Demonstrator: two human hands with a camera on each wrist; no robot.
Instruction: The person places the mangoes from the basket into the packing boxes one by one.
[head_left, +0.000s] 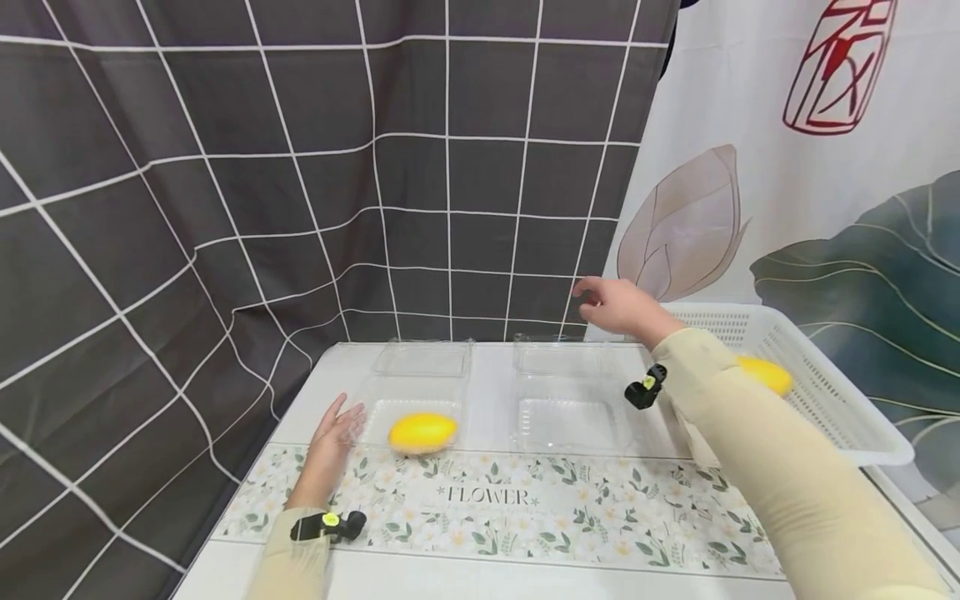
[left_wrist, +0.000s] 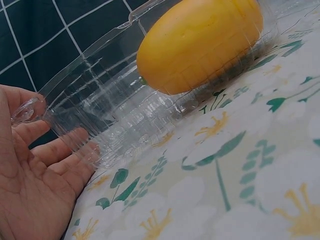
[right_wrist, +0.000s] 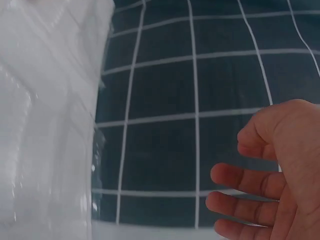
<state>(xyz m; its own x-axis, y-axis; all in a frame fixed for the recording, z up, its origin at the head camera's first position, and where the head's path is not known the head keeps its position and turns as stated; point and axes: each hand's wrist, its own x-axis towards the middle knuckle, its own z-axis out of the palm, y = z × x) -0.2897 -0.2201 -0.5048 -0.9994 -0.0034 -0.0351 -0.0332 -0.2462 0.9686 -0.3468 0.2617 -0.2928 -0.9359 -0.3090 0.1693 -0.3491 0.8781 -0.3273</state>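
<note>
My left hand (head_left: 330, 433) is at the left side of a clear plastic clamshell box (head_left: 378, 412), its extended fingers (left_wrist: 60, 150) right along the outside of the wall and rim. Inside that box lies a smooth yellow oval fruit (head_left: 422, 433) with a small green tip, seen larger in the left wrist view. The lid (head_left: 423, 360) is folded back behind it. Raised above the back of the table, my right hand (head_left: 618, 307) has loosely bent fingers and holds nothing. Below and left of it stands a second clear clamshell box (head_left: 566, 421), also with its lid back.
At the right, a white perforated basket (head_left: 862, 425) holds another yellow fruit (head_left: 768, 375), partly hidden by my right sleeve. A floral strip marked FLOWER (head_left: 487, 497) crosses the white table. A dark grid curtain (head_left: 480, 183) hangs behind, with a white printed curtain at right.
</note>
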